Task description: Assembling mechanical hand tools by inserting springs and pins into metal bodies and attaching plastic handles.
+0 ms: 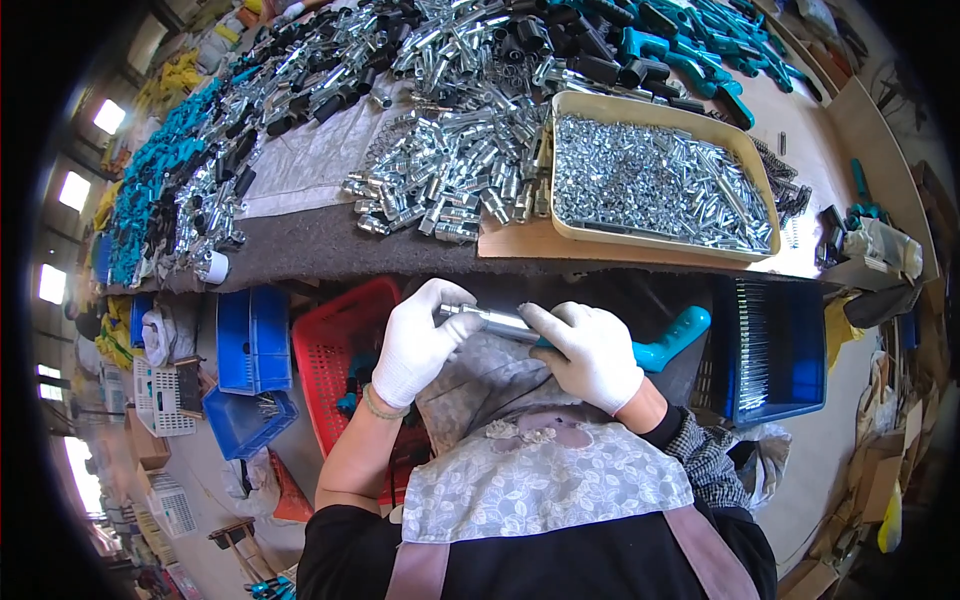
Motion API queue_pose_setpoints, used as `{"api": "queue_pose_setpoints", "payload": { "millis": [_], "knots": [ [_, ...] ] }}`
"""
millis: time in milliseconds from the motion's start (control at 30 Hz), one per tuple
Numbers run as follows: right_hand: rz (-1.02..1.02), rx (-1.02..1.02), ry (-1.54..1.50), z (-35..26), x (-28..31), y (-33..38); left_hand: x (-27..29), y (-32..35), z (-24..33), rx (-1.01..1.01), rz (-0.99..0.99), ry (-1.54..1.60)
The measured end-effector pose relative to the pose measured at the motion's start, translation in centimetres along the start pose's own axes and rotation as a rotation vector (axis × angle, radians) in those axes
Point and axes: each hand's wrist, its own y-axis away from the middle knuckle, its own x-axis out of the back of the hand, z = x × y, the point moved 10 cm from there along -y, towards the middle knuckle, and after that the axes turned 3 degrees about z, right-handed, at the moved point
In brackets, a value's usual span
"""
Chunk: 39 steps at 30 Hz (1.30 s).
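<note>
In front of my lap, both white-gloved hands hold a teal-handled tool with a silver metal barrel (508, 325). My left hand (415, 345) is closed on the barrel's left end, thumb and fingers pinching it. My right hand (592, 362) wraps round the tool further right, fingers over the barrel. Its bent teal handle (682, 340) sticks out beyond that hand to the right. What lies under the right palm is hidden. Above the hands, on the bench, is a heap of silver metal fittings (450, 165). Beside it stands a cream tray (655, 247) full of small metal parts.
The bench edge (400, 262) runs just beyond my hands. Teal handles (690, 55) and black sleeves lie at the back, springs (785, 185) at right. Below stand a red crate (312, 345), blue bins (250, 345) at left, and a blue bin with thin rods (800, 350) at right.
</note>
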Motion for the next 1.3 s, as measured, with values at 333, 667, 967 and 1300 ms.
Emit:
{"api": "queue_pose_setpoints", "payload": {
  "millis": [333, 667, 967, 1300],
  "knots": [
    [-0.264, -0.163, -0.567, 2.5, -2.5, 0.9, -2.2, 3.5, 7.3, -0.808, -0.158, -0.329],
    [-0.236, -0.146, -0.420, 2.8, -1.9, 0.8, -2.9, 4.1, 7.4, -0.976, -0.143, -0.430],
    [-0.209, -0.105, -0.325, 2.9, -1.6, 0.7, -2.4, 4.5, 7.2, -1.012, -0.047, -0.458],
    [-0.217, -0.080, -0.244, 2.7, -1.7, 0.7, -2.6, 4.4, 6.1, -0.939, -0.022, -0.462]
  ]
}}
